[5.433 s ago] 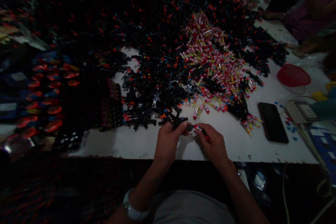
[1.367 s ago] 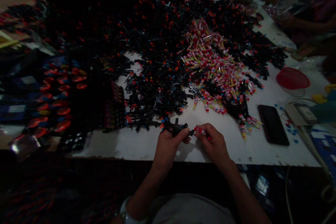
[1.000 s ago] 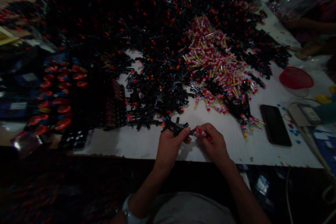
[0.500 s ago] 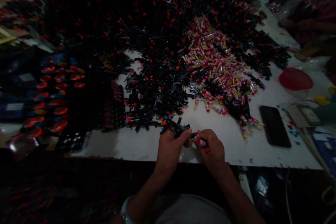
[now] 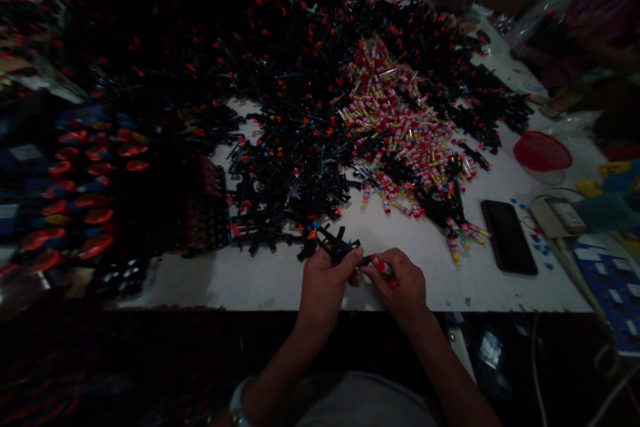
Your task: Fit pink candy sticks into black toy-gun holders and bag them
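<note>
My left hand (image 5: 324,285) is closed on a small black toy gun (image 5: 336,244) with orange and blue bits at its far end. Pinched in my right hand (image 5: 403,288) is a small red-and-white tube (image 5: 381,265), its tip meeting the near end of the toy gun. Whether the two are joined I cannot tell, as my fingers cover part of them. Beyond my hands lies a heap of black toy guns (image 5: 295,177). To its right spreads a pile of small pink, red and yellow tubes (image 5: 407,127).
A black phone (image 5: 510,237) lies on the white table (image 5: 440,290) at the right, near a red basket (image 5: 543,151) and a grey box-like device (image 5: 560,215). Stacked orange-topped items (image 5: 97,220) stand left. Another person's arm (image 5: 600,47) shows at the far right.
The view has turned slightly, so the table's contents sit further left. The red-and-white tube is now more in line with the toy gun's end; both hands keep their hold.
</note>
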Available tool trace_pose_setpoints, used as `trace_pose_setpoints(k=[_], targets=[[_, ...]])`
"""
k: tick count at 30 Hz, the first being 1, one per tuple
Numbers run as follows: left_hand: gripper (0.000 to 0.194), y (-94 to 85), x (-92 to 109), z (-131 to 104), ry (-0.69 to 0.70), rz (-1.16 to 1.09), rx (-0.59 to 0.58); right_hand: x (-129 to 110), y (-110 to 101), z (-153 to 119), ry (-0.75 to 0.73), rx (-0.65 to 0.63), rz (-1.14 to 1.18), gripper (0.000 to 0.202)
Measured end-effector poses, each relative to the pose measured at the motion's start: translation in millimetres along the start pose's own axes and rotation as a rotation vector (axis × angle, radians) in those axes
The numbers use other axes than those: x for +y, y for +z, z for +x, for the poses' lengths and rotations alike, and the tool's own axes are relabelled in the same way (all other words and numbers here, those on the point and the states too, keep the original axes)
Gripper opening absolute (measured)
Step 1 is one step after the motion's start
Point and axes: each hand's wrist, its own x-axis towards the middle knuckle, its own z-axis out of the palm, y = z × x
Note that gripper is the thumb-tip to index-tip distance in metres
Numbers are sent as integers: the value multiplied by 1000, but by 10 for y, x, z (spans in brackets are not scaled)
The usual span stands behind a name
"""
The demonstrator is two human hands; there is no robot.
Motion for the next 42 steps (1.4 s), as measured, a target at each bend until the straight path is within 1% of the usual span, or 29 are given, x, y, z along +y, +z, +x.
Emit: trace_pose_setpoints(k=[3,5,7,8,9,10,12,14,15,16,17,20,22,23,24,26,28,29,31,34,37,39,41,42], targets=[[24,-19,-26,6,0,34,14,-64,56,-19,-75,-25,-21,11],[24,-12,-40,18,-9,54,5,-88,77,-33,-67,-46,-17,15],[22,8,-37,36,-12,69,-51,-50,27,-35,-37,-79,-19,17],[21,18,-27,47,-5,73,-95,2,-36,-29,-24,-92,-36,18],[22,24,-13,62,10,80,-146,75,-124,-17,-10,-75,-72,18],[25,23,5,79,30,93,-192,166,-233,2,4,-14,-129,18],[34,1,45,128,88,142,-242,368,-472,65,44,178,-308,19],[33,-32,72,190,161,239,-234,532,-647,160,98,347,-508,24],[29,-44,77,222,204,296,-213,580,-679,220,124,369,-570,27],[24,-48,75,252,251,351,-192,601,-665,287,150,340,-597,29],[20,-45,67,277,296,403,-177,597,-605,363,177,280,-586,29],[16,-6,23,310,400,507,-170,495,-257,627,258,12,-485,30],[15,7,-8,300,450,539,-175,423,-25,797,325,-128,-498,30],[15,0,-19,291,467,546,-172,402,56,864,353,-183,-527,29],[15,-17,-26,282,476,548,-166,394,108,914,372,-234,-559,28],[16,-73,-33,268,472,545,-143,411,136,961,366,-309,-600,22],[16,-139,-38,267,457,534,-115,457,103,961,308,-327,-597,17],[17,-167,-41,270,452,526,-101,482,83,957,279,-311,-583,15],[16,-200,-51,278,442,510,-83,520,68,964,245,-252,-541,16],[17,-198,-65,283,420,505,-88,529,134,1045,226,-180,-498,22],[17,-176,-72,277,416,512,-104,508,250,1178,204,-217,-588,23],[17,-174,-75,276,426,517,-101,500,296,1246,230,-247,-672,20],[16,-190,-76,279,445,527,-84,497,281,1257,247,-233,-698,17],[16,-203,-72,281,452,538,-69,493,247,1235,229,-212,-684,17]])
